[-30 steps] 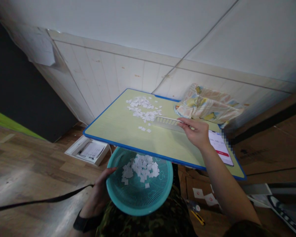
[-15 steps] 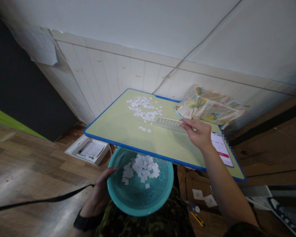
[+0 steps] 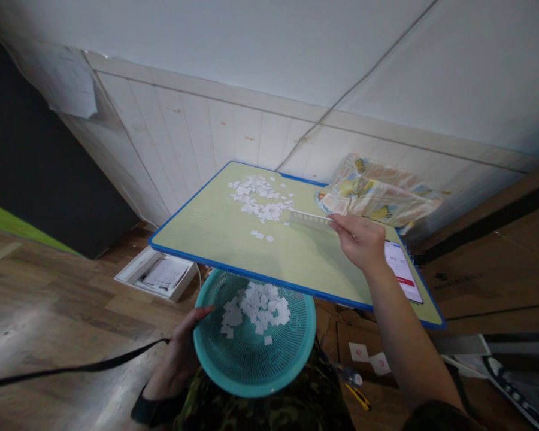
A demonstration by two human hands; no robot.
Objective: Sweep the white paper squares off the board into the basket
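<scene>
My left hand is closed on the left rim of a turquoise plastic basket, which sits under the near edge of the table. Many small white paper squares lie inside the basket. Over the tabletop, my right hand pinches one end of a thin white slotted strip. The strip's far end points left, beside a loose pile of white paper squares on the table. A few separate squares lie nearer to me. Whether the strip touches the table I cannot tell.
The pale green table has a blue edge and stands against the wall. A patterned cloth lies at its back right, and a phone at its right end. On the floor are an open white box and a yellow cutter.
The slotted strip has tilted, so its face shows more narrowly, and its left end sits slightly higher and farther right. The basket and my left hand keep nearly the same place.
</scene>
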